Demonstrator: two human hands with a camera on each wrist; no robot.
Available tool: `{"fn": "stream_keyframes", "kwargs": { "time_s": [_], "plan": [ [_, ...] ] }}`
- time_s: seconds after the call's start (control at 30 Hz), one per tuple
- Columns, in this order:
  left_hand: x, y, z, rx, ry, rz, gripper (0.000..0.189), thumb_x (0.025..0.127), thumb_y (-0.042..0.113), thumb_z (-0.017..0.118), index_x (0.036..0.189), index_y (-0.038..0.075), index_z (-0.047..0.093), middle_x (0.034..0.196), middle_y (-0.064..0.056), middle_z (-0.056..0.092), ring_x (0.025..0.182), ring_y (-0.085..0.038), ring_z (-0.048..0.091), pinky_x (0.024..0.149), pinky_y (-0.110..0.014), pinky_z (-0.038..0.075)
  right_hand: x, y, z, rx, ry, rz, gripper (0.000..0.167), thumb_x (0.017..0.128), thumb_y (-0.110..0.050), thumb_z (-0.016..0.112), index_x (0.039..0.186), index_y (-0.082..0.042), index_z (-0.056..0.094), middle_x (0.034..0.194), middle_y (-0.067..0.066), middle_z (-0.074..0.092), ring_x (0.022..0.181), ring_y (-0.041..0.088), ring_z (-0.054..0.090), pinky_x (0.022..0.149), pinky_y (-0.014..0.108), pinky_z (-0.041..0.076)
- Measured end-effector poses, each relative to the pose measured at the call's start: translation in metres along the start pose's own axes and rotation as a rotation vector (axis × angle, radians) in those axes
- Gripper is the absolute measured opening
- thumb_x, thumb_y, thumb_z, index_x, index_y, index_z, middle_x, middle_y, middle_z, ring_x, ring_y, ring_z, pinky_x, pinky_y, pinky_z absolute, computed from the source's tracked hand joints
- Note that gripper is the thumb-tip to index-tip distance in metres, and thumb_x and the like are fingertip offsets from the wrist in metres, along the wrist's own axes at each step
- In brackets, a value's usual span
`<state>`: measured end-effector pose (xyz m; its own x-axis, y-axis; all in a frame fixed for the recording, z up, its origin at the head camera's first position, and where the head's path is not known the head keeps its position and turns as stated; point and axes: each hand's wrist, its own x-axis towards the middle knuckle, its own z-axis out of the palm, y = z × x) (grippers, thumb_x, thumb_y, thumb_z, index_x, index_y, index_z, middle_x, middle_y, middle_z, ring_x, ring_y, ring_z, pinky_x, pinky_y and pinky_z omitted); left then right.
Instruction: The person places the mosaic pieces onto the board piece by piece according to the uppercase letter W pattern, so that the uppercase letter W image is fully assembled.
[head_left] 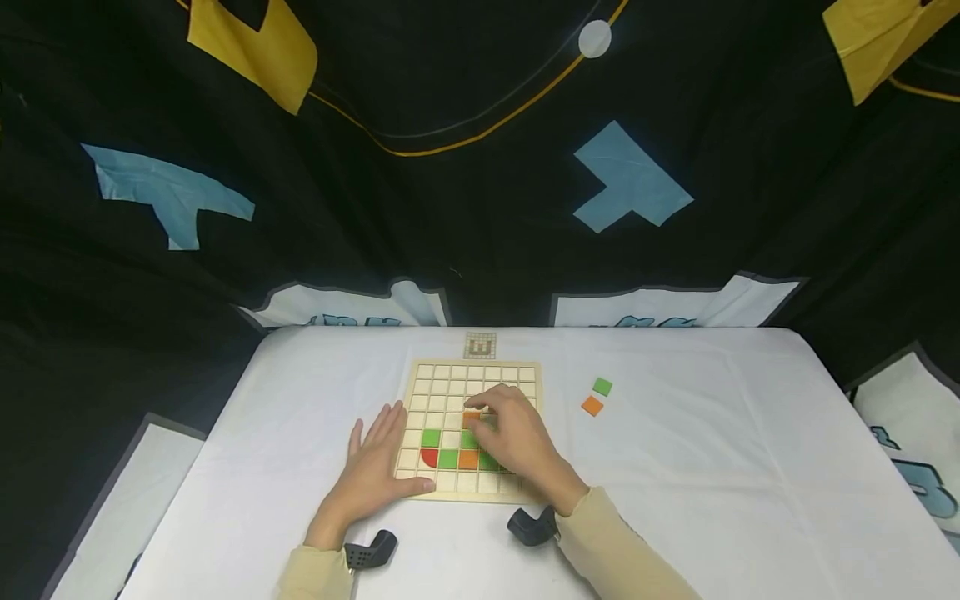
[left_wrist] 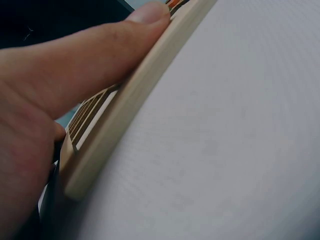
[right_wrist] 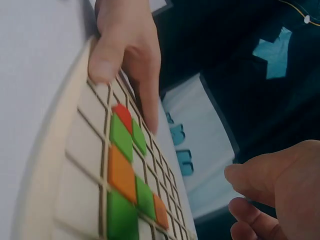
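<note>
A wooden grid board (head_left: 441, 372) lies on the white table. My left hand (head_left: 375, 467) rests at its left edge with fingers spread, and the thumb (left_wrist: 145, 20) presses on the front rim. Over the middle right of the board is my right hand (head_left: 517, 433), thumb and forefinger apart and no tile showing between them. Beneath it sits an orange tile (right_wrist: 160, 212) in a cell. Also set in the grid are a red rounded tile (head_left: 429, 457), another orange tile (head_left: 468, 460) and several green tiles (head_left: 447, 459). The right hand partly hides some.
To the right of the board lie a loose green tile (head_left: 602, 387) and a loose orange tile (head_left: 592, 406). A small card with a grid pattern (head_left: 480, 345) is behind the board. A dark patterned cloth (head_left: 480, 225) hangs beyond the table.
</note>
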<state>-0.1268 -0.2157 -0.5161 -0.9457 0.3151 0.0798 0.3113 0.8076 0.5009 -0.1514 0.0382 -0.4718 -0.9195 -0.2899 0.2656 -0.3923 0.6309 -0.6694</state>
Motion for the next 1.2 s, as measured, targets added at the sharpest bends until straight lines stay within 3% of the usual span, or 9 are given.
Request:
{"fn": "stream_keyframes", "kwargs": {
  "time_s": [0.27,0.5,0.8,1.03,1.2],
  "plan": [
    [0.000,0.000,0.001,0.001,-0.002,0.001,0.125,0.070,0.068,0.079,0.156,-0.006,0.025,0.164,-0.021,0.021,0.151,-0.041,0.015,0.116,-0.066,-0.004,-0.010,0.021,-0.026,0.002,0.037,0.069,0.024,0.089,-0.018,0.075,0.112,-0.013,0.076,0.113,-0.003,0.069,0.108,0.020,0.060,0.092,0.040,0.051],
    [0.001,-0.001,0.001,0.008,0.002,0.001,0.126,0.069,0.070,0.078,0.156,-0.005,0.024,0.164,-0.020,0.021,0.152,-0.040,0.014,0.116,-0.066,-0.004,-0.019,0.041,-0.044,-0.054,0.078,0.141,0.026,0.088,-0.016,0.078,0.114,-0.015,0.075,0.115,0.001,0.068,0.099,0.019,0.061,0.082,0.037,0.053],
    [0.001,-0.001,0.002,0.007,0.002,-0.003,0.127,0.069,0.070,0.077,0.157,-0.005,0.024,0.164,-0.020,0.021,0.152,-0.040,0.014,0.117,-0.066,-0.005,-0.029,0.062,-0.060,-0.082,0.128,0.165,0.028,0.087,-0.015,0.078,0.114,-0.013,0.074,0.115,0.004,0.068,0.098,0.023,0.064,0.080,0.040,0.054],
    [0.001,0.000,0.001,0.001,-0.002,-0.008,0.127,0.070,0.070,0.077,0.157,-0.005,0.024,0.164,-0.020,0.020,0.152,-0.039,0.014,0.117,-0.065,-0.005,-0.038,0.084,-0.072,-0.098,0.152,0.163,0.026,0.088,-0.014,0.077,0.113,-0.011,0.074,0.105,0.005,0.069,0.089,0.022,0.062,0.076,0.039,0.051],
    [0.001,-0.001,0.001,-0.002,-0.002,-0.007,0.126,0.070,0.070,0.077,0.157,-0.005,0.024,0.165,-0.019,0.020,0.152,-0.039,0.013,0.117,-0.065,-0.005,-0.042,0.100,-0.079,-0.113,0.150,0.155,0.026,0.088,-0.011,0.077,0.114,-0.008,0.074,0.105,0.009,0.070,0.095,0.027,0.063,0.079,0.044,0.051]
  ]
}}
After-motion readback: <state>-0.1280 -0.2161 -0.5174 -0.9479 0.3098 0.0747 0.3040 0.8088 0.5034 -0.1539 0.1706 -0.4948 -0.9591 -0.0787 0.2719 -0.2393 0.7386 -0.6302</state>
